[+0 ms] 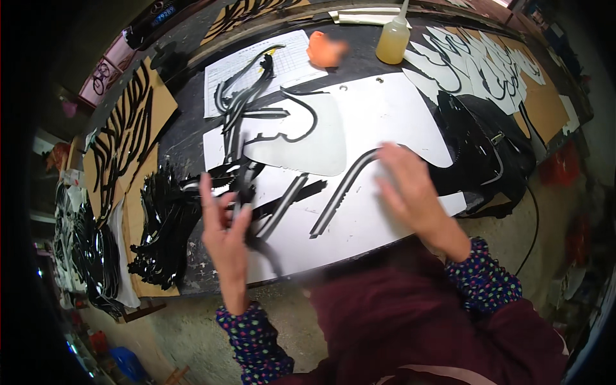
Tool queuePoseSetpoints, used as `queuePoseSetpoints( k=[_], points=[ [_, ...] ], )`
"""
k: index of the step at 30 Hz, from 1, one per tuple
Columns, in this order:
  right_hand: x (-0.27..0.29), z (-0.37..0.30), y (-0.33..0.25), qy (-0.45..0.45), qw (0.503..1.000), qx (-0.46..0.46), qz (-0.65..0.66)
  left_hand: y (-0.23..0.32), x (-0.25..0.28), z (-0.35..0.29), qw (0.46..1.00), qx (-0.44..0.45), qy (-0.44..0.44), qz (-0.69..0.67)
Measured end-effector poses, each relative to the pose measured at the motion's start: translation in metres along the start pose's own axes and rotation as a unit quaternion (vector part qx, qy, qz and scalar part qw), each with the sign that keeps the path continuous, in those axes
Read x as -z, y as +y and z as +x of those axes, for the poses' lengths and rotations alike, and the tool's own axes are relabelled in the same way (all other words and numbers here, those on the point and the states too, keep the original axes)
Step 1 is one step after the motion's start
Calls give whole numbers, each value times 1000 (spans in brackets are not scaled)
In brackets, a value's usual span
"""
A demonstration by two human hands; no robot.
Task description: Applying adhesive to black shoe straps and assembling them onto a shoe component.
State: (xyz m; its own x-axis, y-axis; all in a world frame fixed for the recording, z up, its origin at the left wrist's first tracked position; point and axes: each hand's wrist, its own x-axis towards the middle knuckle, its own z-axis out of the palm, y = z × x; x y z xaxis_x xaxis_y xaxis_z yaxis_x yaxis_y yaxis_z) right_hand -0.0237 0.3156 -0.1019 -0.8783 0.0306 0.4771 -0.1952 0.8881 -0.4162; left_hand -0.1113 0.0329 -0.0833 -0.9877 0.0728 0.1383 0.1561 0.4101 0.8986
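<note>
Dark worktable (185,142): bent black-grey strip (338,196) on white sheet (362,231), curve looks done; right hand (414,189) half-curled at bend, left hand (224,231) loosely spread, grips unclear; glossy black strip pile (160,237) left of sheet likely pending

Blue plate (164,16), far upper left past the counter (185,138): pale digits, readable. Round silver emblem (157,7) just above it. White gridded sheet (295,54) on the counter: entries too small to read.
</note>
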Motion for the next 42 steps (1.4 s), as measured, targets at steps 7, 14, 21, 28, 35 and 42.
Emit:
queuePoseSetpoints(
  k=[7,14,21,28,35,42],
  points=[
    [25,-13,53,-48,990,-65,-113,5,10,23,841,-252,114,466],
    [24,-16,44,115,980,-105,124,50,-107,-17,911,-301,-91,267],
    [39,-13,28,104,914,-181,348,58,-150,-20,943,-9,-328,-53],
    [112,13,46,171,830,-176,501,51,-61,0,937,-200,-196,211],
    [193,43,41,43,745,12,665,65,-34,-6,854,-275,-208,389],
    [73,67,108,-268,820,-302,405,25,-79,-38,848,-368,-152,349]
  ],
)
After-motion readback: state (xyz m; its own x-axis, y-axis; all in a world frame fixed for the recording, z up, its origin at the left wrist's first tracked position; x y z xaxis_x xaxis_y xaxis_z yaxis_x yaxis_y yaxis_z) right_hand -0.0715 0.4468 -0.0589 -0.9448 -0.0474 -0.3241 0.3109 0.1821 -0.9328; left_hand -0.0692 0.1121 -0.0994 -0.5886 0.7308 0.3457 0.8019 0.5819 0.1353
